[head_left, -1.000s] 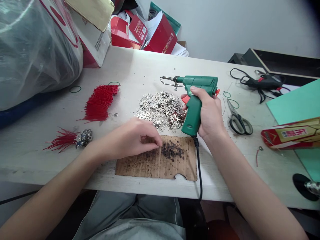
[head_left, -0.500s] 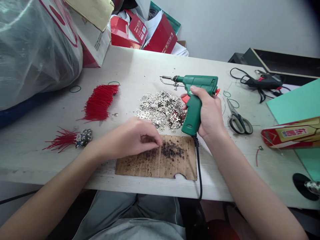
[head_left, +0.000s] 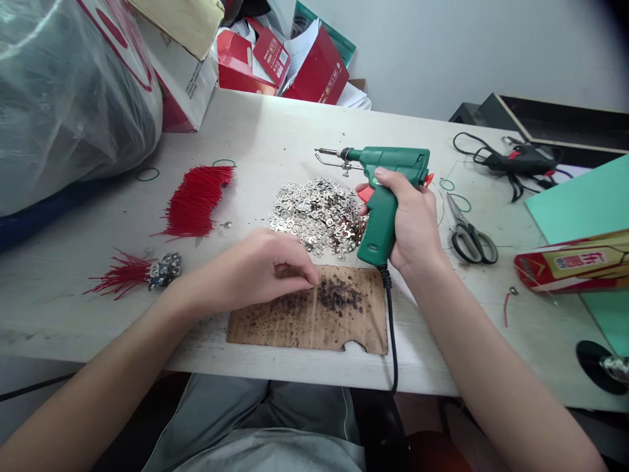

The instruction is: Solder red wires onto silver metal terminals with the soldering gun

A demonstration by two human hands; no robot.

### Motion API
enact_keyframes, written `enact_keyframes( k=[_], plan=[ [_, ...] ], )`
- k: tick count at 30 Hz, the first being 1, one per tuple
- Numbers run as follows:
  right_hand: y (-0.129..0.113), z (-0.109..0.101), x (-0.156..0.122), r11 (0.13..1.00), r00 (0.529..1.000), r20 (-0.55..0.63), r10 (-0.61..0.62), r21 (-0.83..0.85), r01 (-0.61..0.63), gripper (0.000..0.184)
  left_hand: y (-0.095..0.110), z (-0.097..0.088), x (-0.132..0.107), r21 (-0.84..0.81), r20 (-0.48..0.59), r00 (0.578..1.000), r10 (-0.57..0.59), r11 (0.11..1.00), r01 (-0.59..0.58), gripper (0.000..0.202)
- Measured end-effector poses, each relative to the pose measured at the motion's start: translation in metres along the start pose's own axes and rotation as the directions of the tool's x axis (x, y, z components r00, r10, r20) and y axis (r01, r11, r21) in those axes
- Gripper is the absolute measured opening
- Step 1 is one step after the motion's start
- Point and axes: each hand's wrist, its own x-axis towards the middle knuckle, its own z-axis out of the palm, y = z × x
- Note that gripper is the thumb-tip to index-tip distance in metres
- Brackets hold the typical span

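Observation:
My right hand (head_left: 415, 219) is wrapped round the handle of a green soldering gun (head_left: 382, 219), its metal tip pointing left above the table. Thumb and fingertips of my left hand (head_left: 270, 272) are pinched together over a scorched piece of cardboard (head_left: 304, 331); whatever they hold, if anything, is too small to make out. Behind the cardboard lies a pile of small metal terminals (head_left: 317, 210). To the left are a bundle of red wires (head_left: 196, 200) and a smaller bunch of red wires with metal terminals (head_left: 142, 272) at their ends.
Scissors (head_left: 472, 236) lie right of my right hand, near a black tool with a cable (head_left: 531, 160). A red and gold packet (head_left: 570, 265) rests on a green sheet (head_left: 584, 190). A big plastic bag (head_left: 78, 105) fills the left back. The soldering gun's cord (head_left: 392, 334) hangs over the table edge.

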Motion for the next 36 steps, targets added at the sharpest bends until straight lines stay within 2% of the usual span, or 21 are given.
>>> enact_keyframes(
  k=[4, 13, 17, 22, 29, 36],
  plan=[
    [0.001, 0.0, 0.001, 1.0, 1.0, -0.006, -0.007, -0.023, 0.007, 0.025, 0.001, -0.001, 0.0, 0.016, 0.023, 1.0, -0.004, 1.0, 0.003, 0.01],
    [0.001, -0.001, 0.001, 0.999, 1.0, -0.002, -0.02, -0.032, 0.02, 0.024, 0.0, 0.001, 0.001, 0.011, 0.005, 1.0, -0.005, 1.0, 0.005, 0.011],
    [0.002, -0.002, 0.001, 0.999, 1.0, -0.001, -0.005, -0.034, 0.005, 0.024, 0.003, -0.006, -0.003, -0.023, 0.002, 1.0, -0.015, 1.0, 0.015, 0.01],
    [0.002, -0.002, 0.001, 1.0, 1.0, -0.011, -0.004, -0.028, 0.004, 0.027, 0.007, -0.013, -0.008, -0.008, 0.052, 0.998, -0.038, 0.999, 0.038, 0.009],
    [0.003, -0.002, 0.002, 0.999, 1.0, -0.005, -0.003, -0.044, 0.003, 0.027, 0.008, -0.008, -0.005, -0.011, 0.108, 0.994, -0.035, 0.999, 0.036, 0.013],
    [0.003, -0.002, 0.002, 0.999, 1.0, -0.003, -0.007, -0.045, 0.007, 0.026, 0.009, -0.009, -0.004, -0.001, 0.093, 0.995, -0.034, 0.999, 0.035, 0.012]
  ],
)
